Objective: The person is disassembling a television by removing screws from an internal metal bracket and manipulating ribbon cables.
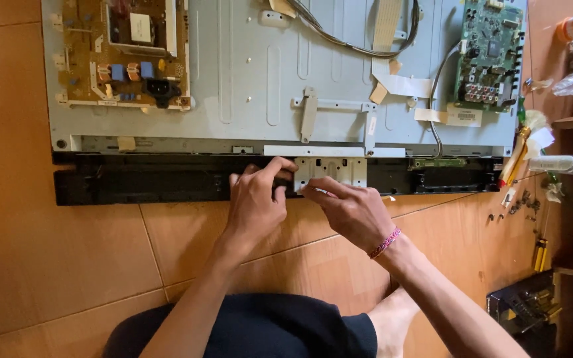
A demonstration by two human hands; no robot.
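Resting on the black lower frame (167, 179) of an opened flat screen, the left hand (254, 202) curls its fingers against the left edge of a small grey metal bracket (330, 171). The right hand (349, 211) pinches the bracket's bottom edge. Bare tiled floor (48, 265) lies open leftward; loose screws (518, 205) crowd the right.

matt grey metal back panel (247, 73), glossy black plastic frame (154, 179), smooth glazed floor tiles (48, 265).
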